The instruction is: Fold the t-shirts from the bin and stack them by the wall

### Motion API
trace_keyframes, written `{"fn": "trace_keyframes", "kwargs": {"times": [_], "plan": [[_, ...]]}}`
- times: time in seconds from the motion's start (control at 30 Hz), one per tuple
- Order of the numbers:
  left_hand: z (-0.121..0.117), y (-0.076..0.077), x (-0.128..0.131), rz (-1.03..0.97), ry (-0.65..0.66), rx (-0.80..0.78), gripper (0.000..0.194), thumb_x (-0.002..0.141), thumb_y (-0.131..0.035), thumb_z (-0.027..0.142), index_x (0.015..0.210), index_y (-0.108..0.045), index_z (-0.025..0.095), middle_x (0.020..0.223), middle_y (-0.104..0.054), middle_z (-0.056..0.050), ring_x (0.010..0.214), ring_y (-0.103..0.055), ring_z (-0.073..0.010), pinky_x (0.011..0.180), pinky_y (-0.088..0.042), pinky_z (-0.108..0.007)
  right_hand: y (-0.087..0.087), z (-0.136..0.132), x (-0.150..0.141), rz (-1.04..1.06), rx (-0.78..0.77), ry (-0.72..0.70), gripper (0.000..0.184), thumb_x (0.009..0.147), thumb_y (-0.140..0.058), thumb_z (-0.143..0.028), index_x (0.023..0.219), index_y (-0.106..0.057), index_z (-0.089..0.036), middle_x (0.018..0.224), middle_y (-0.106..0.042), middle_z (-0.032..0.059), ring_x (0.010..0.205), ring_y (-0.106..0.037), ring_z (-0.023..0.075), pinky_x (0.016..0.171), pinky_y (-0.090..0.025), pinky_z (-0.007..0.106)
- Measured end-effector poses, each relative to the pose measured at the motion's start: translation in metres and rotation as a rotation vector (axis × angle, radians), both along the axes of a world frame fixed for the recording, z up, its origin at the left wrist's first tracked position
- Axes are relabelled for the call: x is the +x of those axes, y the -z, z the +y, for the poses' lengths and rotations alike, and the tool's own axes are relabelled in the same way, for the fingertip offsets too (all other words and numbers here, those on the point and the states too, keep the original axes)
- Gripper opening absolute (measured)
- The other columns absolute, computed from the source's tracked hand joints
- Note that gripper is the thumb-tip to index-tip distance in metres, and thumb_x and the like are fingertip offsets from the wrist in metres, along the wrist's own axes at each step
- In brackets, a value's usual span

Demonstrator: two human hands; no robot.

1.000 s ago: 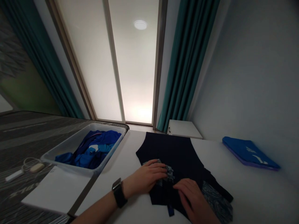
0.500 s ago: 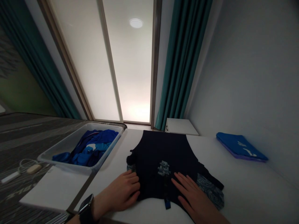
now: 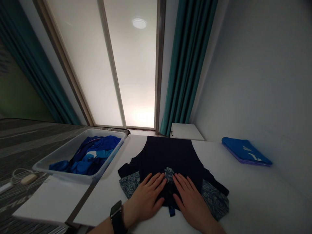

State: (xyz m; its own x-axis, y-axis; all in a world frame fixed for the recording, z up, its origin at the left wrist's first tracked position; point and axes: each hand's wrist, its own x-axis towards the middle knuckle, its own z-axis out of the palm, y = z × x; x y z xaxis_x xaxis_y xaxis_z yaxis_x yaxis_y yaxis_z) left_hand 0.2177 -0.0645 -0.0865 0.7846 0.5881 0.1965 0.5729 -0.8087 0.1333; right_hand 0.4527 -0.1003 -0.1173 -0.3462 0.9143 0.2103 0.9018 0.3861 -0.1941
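Observation:
A dark navy shirt (image 3: 168,151) lies spread on the white table (image 3: 248,201), its patterned sleeve ends showing at both sides. My left hand (image 3: 148,198) rests flat on its near left part, fingers stretched out. Opposite it, my right hand (image 3: 191,201) presses flat on the near right part with fingers extended. Between my fingertips shows a small patterned patch (image 3: 169,174), and a blue tab (image 3: 172,212) sticks out at the near edge. A dark watch (image 3: 117,214) is on my left wrist.
Left of the shirt stands a clear plastic bin (image 3: 97,174) with crumpled blue clothes (image 3: 90,159). Folded blue clothing (image 3: 246,151) lies at the right by the wall. Behind the table is a white cabinet (image 3: 186,131); a cable with a plug (image 3: 28,179) lies far left.
The left sleeve, earlier folded over the shirt under my left hand, now lies spread outward. My left hand went to the left edge, then back onto the shirt. My right hand shifted slightly.

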Motion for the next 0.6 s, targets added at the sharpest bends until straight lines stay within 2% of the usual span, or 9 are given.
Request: {"fn": "trace_keyframes", "kwargs": {"times": [0.07, 0.17, 0.3, 0.43, 0.53, 0.6], "plan": [[0.0, 0.008, -0.006, 0.006, -0.001, -0.027, 0.069, 0.093, -0.051, 0.034, 0.154, -0.02, 0.025, 0.158, -0.029, -0.006, 0.144, -0.03, -0.0272, 0.118, -0.023, -0.048, 0.002, -0.001, 0.004, 0.002, -0.02, -0.018, 0.054, 0.1, -0.038, -0.042, 0.151, -0.033, -0.027, 0.154, -0.037, 0.0028, 0.142, -0.033, 0.0251, 0.118, -0.025, 0.049], [-0.001, 0.009, -0.014, -0.002, -0.002, -0.056, 0.072, 0.093, -0.053, 0.037, 0.155, -0.018, 0.027, 0.16, -0.025, -0.004, 0.145, -0.026, -0.0281, 0.119, -0.02, -0.05, -0.001, -0.003, 0.007, 0.041, -0.069, -0.017, 0.054, 0.099, -0.039, -0.041, 0.151, -0.032, -0.029, 0.155, -0.035, 0.0035, 0.144, -0.029, 0.0252, 0.119, -0.022, 0.052], [-0.001, 0.005, -0.014, 0.022, 0.005, -0.104, 0.066, 0.095, -0.05, 0.036, 0.154, -0.022, 0.028, 0.159, -0.026, -0.005, 0.146, -0.025, -0.0278, 0.118, -0.021, -0.051, -0.013, -0.006, 0.002, 0.147, -0.144, -0.013, 0.042, 0.095, -0.048, -0.029, 0.136, -0.054, -0.032, 0.155, -0.036, 0.004, 0.145, -0.024, 0.0267, 0.117, -0.025, 0.055], [0.005, -0.001, -0.008, -0.013, -0.038, -0.128, 0.059, 0.093, -0.051, 0.025, 0.149, -0.032, 0.026, 0.153, -0.04, -0.007, 0.139, -0.036, -0.0268, 0.114, -0.028, -0.049, -0.024, -0.015, -0.003, 0.23, -0.207, -0.133, 0.037, 0.092, -0.052, -0.022, 0.123, -0.063, -0.037, 0.149, -0.044, 0.0019, 0.143, -0.029, 0.0259, 0.116, -0.027, 0.055], [0.018, -0.012, 0.0, -0.007, -0.073, -0.113, 0.044, 0.091, -0.055, 0.022, 0.135, -0.048, 0.026, 0.132, -0.057, -0.007, 0.12, -0.052, -0.0252, 0.101, -0.042, -0.042, -0.027, -0.018, -0.004, 0.263, -0.216, -0.167, 0.034, 0.092, -0.053, -0.022, 0.121, -0.064, -0.036, 0.145, -0.047, 0.0032, 0.14, -0.034, 0.0267, 0.115, -0.029, 0.055], [0.028, -0.019, 0.006, 0.054, -0.054, -0.061, 0.028, 0.092, -0.058, 0.023, 0.12, -0.057, 0.024, 0.116, -0.061, -0.005, 0.106, -0.056, -0.0235, 0.09, -0.046, -0.038, -0.026, -0.019, -0.003, 0.287, -0.226, -0.144, 0.033, 0.092, -0.053, -0.024, 0.122, -0.063, -0.034, 0.144, -0.048, 0.0051, 0.138, -0.036, 0.0271, 0.114, -0.03, 0.054]]}}
